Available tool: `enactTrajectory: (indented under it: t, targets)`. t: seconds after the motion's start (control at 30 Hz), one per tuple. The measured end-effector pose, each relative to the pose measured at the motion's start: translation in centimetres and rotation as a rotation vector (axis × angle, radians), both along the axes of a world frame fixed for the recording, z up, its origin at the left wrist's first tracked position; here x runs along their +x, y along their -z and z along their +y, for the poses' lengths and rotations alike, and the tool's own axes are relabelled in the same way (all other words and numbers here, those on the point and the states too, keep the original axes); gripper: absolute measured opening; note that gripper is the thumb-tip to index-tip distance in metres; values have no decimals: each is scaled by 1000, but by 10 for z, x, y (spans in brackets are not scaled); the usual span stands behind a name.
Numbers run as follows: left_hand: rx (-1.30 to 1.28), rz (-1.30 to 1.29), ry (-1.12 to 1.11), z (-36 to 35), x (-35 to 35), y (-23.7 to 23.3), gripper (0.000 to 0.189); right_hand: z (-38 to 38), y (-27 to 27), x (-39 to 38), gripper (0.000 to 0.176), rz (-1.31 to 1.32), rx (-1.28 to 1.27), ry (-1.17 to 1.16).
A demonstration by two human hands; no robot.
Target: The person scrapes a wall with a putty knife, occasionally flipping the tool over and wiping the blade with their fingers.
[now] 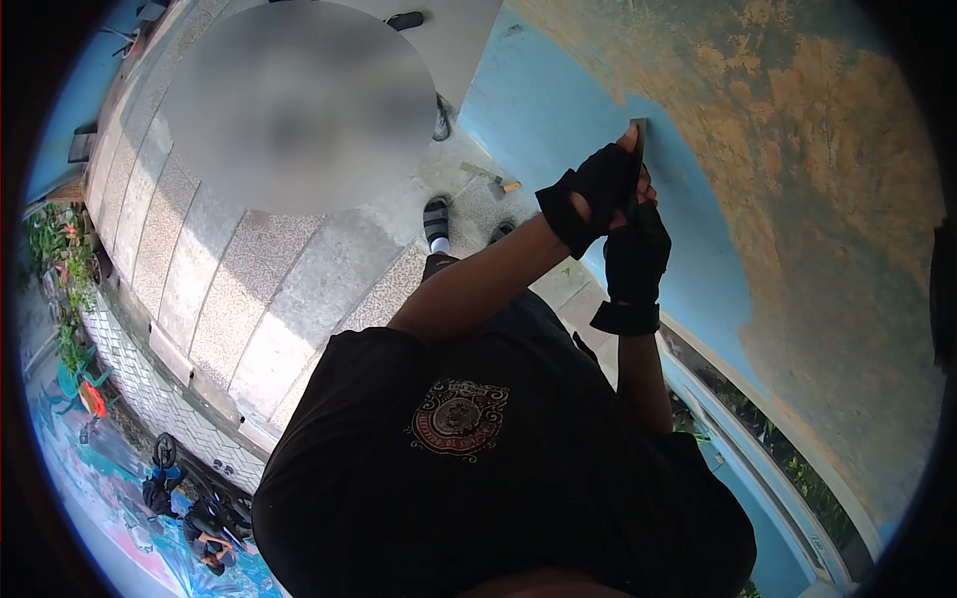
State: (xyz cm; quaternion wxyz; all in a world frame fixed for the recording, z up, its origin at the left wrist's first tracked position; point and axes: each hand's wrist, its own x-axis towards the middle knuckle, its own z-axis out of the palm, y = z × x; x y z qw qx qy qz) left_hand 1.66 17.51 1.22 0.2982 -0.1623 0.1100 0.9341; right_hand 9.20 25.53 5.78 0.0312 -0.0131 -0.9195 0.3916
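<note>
Closest in, a black T-shirt (439, 478) fills the bottom, a round pale-and-red emblem (461, 419) on its chest. Out past it reach both arms, and the hands come together high on the right, each in a black fingerless glove.

Here's the left hand (604, 184), closed on a thin, flat, dark tool (639, 146), the thumb lying along it near the top end. Just below, the right hand (640, 244) is closed too, fingers curled in at the tool's lower part; the overlap hides exactly how they grip. The tool stands up against the wall (817, 169), its upper end over a light blue patch (698, 239), close to where that gives way to mottled brown and ochre.

Down past the arms, a foot in a dark strapped sandal (436, 217) and a white sock (440, 244) stands on the paving (329, 259), another dark sandal (502, 231) partly showing beside it. Near the wall's foot lie flat scraps (480, 173) and a small orange-yellow piece (512, 186). A blur covers the upper left, with dark footwear (442, 118) at its edge.

Farther off, lower left: green plants (72, 289), a pale brick strip (130, 349), a motorbike (221, 503), a person (210, 550) low beside it, and a brightly painted mural (110, 498).
</note>
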Motion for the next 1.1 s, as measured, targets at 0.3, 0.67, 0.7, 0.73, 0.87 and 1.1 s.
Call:
enactTrajectory:
  t: [0.3, 0.67, 0.7, 0.73, 0.87, 1.1]
  targets:
    - [-2, 42, 2, -7, -2, -4, 57, -7, 8, -5, 39, 6, -46, 62]
    - [-65, 46, 7, -13, -4, -8, 56, -11, 5, 0, 40, 14, -217, 92]
    - [-81, 71, 7, -16, -5, -8, 54, -13, 10, -1, 40, 17, -221, 95]
    - [-81, 70, 10, -18, -6, -6, 54, -14, 17, 0, 39, 52, -185, 83]
    - [8, 54, 39, -19, -5, 0, 54, -17, 12, -2, 40, 34, -103, 89]
    - [-3, 81, 35, -22, -4, -3, 53, -15, 11, -1, 42, 144, 61, 40]
